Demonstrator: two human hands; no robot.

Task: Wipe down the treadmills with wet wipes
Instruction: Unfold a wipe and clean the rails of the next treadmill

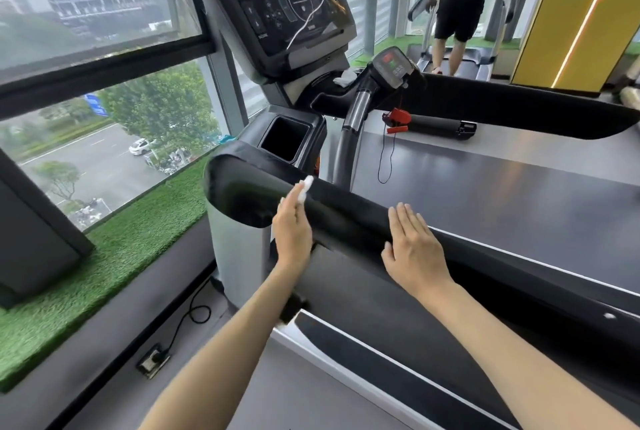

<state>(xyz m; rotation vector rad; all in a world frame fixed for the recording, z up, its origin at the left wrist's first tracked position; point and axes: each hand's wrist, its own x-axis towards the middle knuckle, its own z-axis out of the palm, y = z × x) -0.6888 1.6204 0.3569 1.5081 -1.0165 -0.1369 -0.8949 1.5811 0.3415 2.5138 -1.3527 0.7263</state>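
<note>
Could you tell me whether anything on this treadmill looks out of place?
A thin white line snakes across the console, perhaps a draped cord or a crack; a crumpled wipe lies on the ledge beneath it.

**Gloss on the rail, matt on the belt**

The broad black plastic handrail (239, 187) at near left is smooth and shiny, catching the window light. The small crumpled white wet wipe (307, 185) on it looks soft and fibrous. The far black console panel (277, 14) is glossy plastic, and the curved silver grip sleeve (356, 111) below it looks like polished metal. The grey running belt (502, 180) on the right is matt, the green artificial turf strip (138, 242) on the left rough and tufted
</note>
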